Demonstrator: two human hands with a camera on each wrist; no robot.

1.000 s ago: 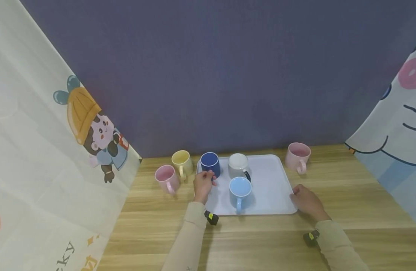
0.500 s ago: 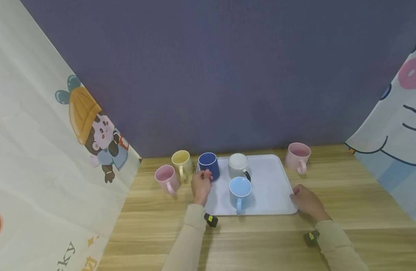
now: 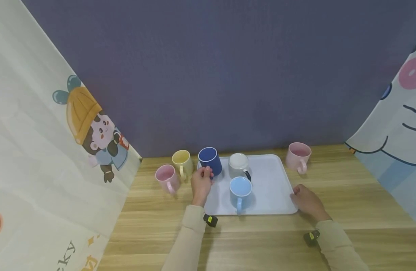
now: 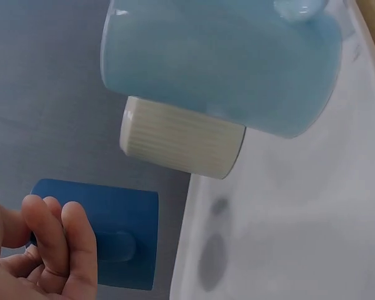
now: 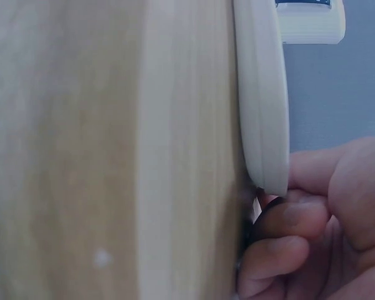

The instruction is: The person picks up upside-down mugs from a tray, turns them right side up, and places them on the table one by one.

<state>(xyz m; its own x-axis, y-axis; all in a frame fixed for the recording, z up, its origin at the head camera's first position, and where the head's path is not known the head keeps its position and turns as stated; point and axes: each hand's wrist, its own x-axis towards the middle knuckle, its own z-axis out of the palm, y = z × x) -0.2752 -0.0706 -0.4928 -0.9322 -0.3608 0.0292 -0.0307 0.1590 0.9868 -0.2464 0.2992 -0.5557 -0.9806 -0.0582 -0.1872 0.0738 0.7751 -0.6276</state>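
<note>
Mug in navy [image 3: 212, 162] at the tray's [image 3: 270, 192] ten o'clock corner I judge hard, slick and breakable, best held by its handle [image 4: 116, 247], as my curled left hand [image 3: 201, 183] does, while my right hand [image 3: 308, 202] pinches the tray's four o'clock edge.

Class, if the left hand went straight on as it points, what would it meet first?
Beyond the blue mug it holds, the left hand would probably meet the dark back wall first, though depth is unclear.
</note>
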